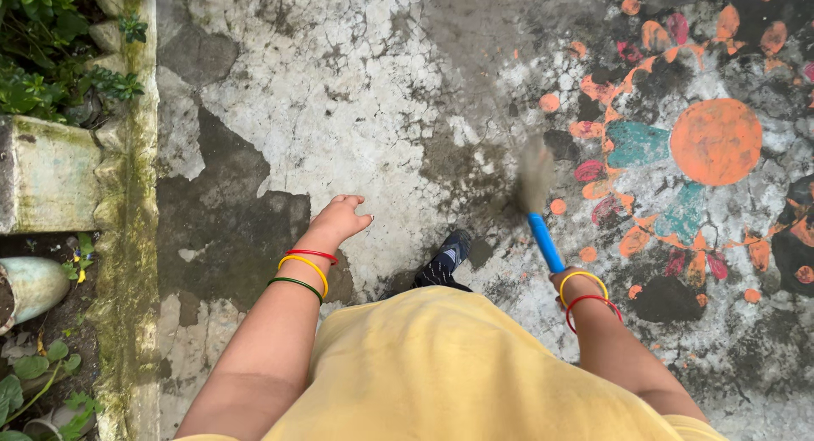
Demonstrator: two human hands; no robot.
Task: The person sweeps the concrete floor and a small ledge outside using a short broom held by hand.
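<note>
Blue-handled broom with a blurred, straw-coloured brush head [539, 210] is angling down to the cracked concrete floor [339, 93], bristles meeting it beside the faded painted floral pattern [678, 153]. Right hand [566, 280] is gripping the handle's upper end; its fingers are hidden. Left hand [341, 218] is hanging free, fingers loosely curled, probably for balance. Pale pot [30, 284] at the floor's left edge is showing dark soil.

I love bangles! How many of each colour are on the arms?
Red bangles: 2
Yellow bangles: 2
Green bangles: 1
Total: 5
Three sit by the left hand, two on the right wrist behind the blue broom handle.
</note>
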